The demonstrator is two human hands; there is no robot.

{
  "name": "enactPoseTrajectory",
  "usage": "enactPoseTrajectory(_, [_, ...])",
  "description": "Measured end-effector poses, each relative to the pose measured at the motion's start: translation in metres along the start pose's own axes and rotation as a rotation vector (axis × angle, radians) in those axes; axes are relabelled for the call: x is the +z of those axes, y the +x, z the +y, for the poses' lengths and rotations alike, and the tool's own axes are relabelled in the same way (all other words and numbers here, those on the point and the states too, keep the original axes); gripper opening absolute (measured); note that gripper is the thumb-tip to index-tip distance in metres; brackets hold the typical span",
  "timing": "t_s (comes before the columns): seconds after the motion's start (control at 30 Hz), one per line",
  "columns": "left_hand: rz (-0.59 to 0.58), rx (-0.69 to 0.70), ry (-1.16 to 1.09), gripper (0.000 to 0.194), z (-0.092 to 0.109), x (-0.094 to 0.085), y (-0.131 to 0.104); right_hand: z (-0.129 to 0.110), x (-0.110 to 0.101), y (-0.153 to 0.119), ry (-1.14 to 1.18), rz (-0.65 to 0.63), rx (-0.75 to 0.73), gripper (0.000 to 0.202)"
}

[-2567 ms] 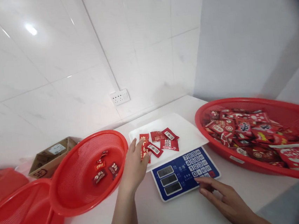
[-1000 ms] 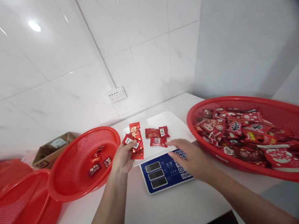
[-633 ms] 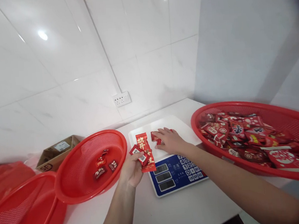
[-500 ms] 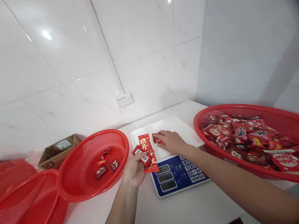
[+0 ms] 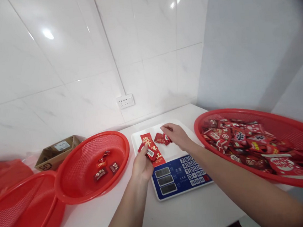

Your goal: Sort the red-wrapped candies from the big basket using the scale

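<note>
My left hand (image 5: pixel 142 164) is closed on a small red packet with a white label (image 5: pixel 151 153), over the left part of a white weighing scale (image 5: pixel 182 151). Behind it is a long red packet with gold characters (image 5: pixel 146 138), which overlaps the scale's blue panel; whether the fingers grip it too is partly hidden. Above the pan, my right hand (image 5: pixel 177 136) has its fingers bent together at a small red and white packet (image 5: pixel 167 139). Beside that, a dark red packet (image 5: pixel 159 138) lies on the pan.
At right stands a large red basket (image 5: pixel 250 109) heaped with red snack packets. To the left, another red basket (image 5: pixel 75 153) holds several small packets, with an empty-looking red basket (image 5: pixel 40 217) nearer. A cardboard box (image 5: pixel 45 161) stands behind, and a socket (image 5: pixel 125 101) is on the wall.
My right hand has lifted slightly and shifted right, showing packets on the pan. My left hand has moved up and right with its small packet; the long packet has shifted along and tilted.
</note>
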State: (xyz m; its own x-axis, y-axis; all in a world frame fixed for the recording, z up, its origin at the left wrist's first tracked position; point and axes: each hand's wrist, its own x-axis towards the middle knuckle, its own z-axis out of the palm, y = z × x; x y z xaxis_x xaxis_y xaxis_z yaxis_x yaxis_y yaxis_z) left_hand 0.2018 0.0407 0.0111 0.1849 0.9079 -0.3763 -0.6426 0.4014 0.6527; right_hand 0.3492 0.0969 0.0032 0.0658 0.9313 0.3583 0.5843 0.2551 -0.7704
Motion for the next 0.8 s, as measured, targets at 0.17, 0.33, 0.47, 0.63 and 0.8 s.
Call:
enactPoseTrajectory(0.17, [-0.062,-0.012,-0.035,0.044,-0.012,0.018,0.004,-0.028,0.018,-0.016,0.173,-0.02,-0.079,0.03])
enactPoseTrajectory(0.33, [-0.064,0.031,-0.047,0.045,-0.018,0.021,0.005,-0.034,0.031,-0.032,0.375,-0.133,-0.12,0.04])
enactPoseTrajectory(0.47, [-0.038,0.08,-0.067,0.034,-0.02,0.018,0.007,-0.036,0.024,-0.032,0.546,-0.164,-0.048,0.049])
enactPoseTrajectory(0.63, [0.021,0.065,-0.076,0.023,-0.023,0.017,0.01,-0.039,0.016,-0.03,0.605,-0.165,-0.009,0.053])
enactPoseTrajectory(0.8, [0.078,0.091,-0.098,0.017,-0.021,0.015,0.011,-0.034,0.02,-0.031,0.528,-0.153,-0.096,0.057])
